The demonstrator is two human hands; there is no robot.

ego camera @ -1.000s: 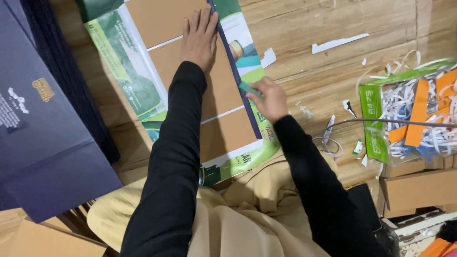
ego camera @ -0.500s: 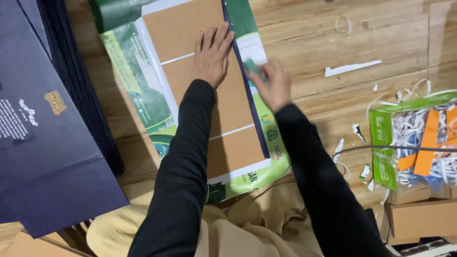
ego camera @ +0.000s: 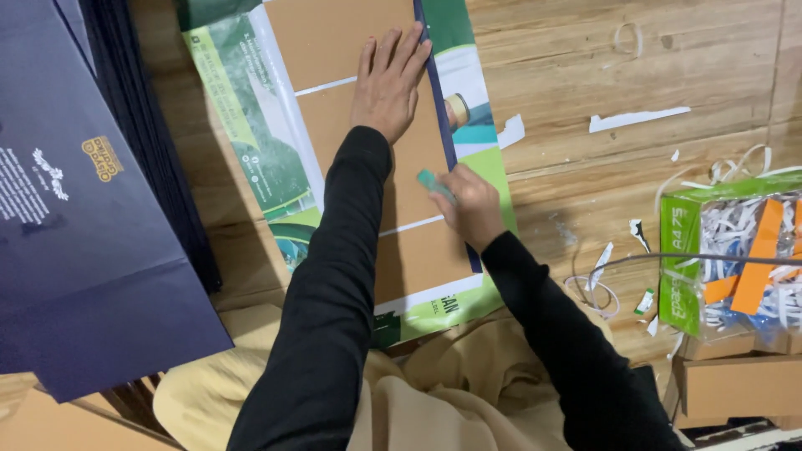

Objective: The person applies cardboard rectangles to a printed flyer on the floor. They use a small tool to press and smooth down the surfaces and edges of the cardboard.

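Head view: dark strip long axis runs away, right hand pressing.

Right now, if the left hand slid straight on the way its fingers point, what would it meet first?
Only more brown card, it seems: the left hand lies flat, fingers pointing up the sheet beside the dark strip, to the picture's edge.

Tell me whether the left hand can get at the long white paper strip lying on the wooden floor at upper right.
Probably not directly: the left hand presses flat on the brown cardboard panels, while the long white paper strip lies beyond the right hand and the dark blue strip.
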